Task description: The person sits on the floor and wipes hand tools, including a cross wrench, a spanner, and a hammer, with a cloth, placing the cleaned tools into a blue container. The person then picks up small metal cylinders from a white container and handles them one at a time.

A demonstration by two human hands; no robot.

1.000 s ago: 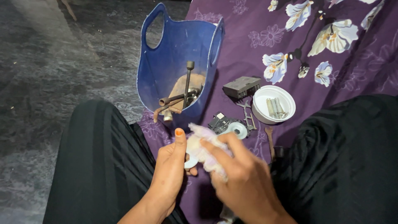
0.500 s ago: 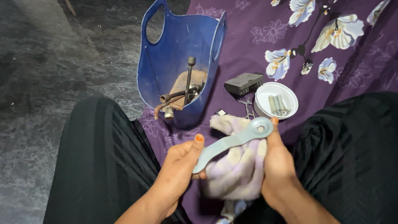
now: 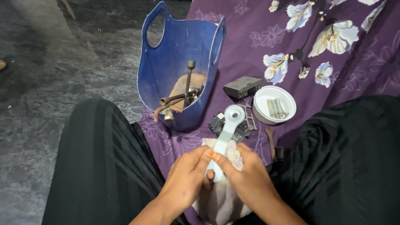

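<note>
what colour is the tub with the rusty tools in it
Blue, seen clearly in the head view: the tub.

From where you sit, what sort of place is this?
Probably an informal repair spot on the floor: a flowered purple cloth spread over stone, a blue tub of rusty tools, and a white bowl of small metal parts.

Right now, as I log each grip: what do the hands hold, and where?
Both the left hand and right hand grip the grey flat lever at its lower end, over a cloth.

Purple flowered cloth (image 3: 258, 25) spread over a dark mottled floor (image 3: 50, 83). Lying on the cloth: blue bucket (image 3: 166, 62) of rusty tools, white bowl (image 3: 263, 109) holding metal pins, grey box-shaped part (image 3: 242, 87), small black parts (image 3: 216, 123), rusty spanner (image 3: 271, 141).
</note>
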